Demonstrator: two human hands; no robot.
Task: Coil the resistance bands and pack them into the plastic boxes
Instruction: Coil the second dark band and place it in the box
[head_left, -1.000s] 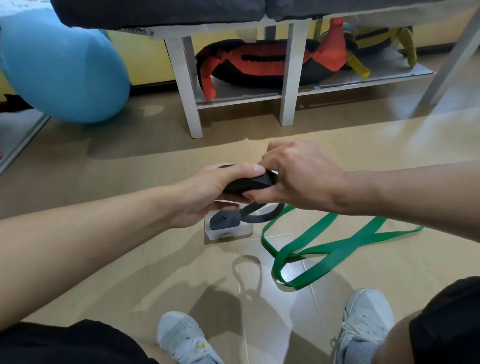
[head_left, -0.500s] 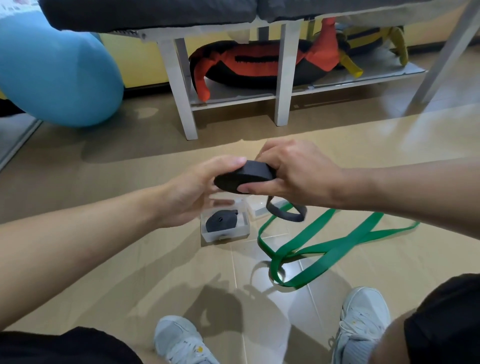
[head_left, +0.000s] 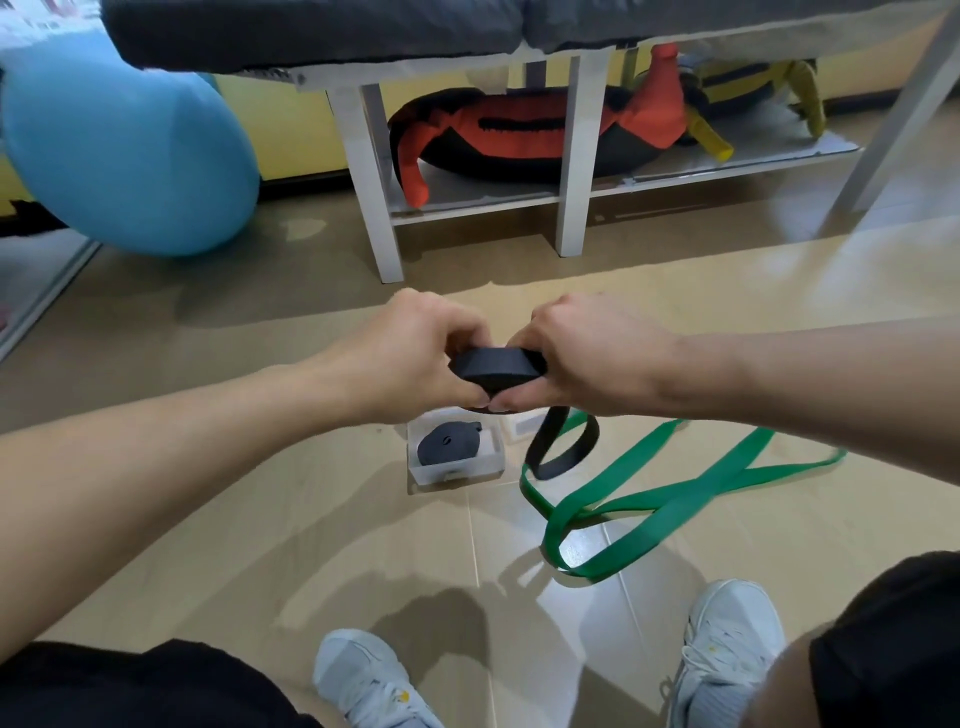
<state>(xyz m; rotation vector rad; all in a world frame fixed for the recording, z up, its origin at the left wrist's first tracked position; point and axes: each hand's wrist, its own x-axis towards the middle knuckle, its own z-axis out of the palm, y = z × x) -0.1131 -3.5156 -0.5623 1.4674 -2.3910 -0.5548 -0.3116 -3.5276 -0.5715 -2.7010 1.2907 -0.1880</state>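
A black resistance band, mostly coiled, is held in the air between both hands. My left hand grips its left side and my right hand grips its right side, thumbs meeting under the coil. A loose loop of the same band hangs below my right hand. On the floor beneath stands a clear plastic box with another coiled black band inside. A second clear box shows partly behind it. A green resistance band lies uncoiled on the floor to the right.
A white bench with a dark cushion stands ahead, with red-black and yellow-black bags on its lower shelf. A large blue exercise ball sits at the left. My two white shoes are at the bottom on the tiled floor.
My left hand has closed back onto the coil's left side after letting go. The hanging loose loop has shifted right of the box.
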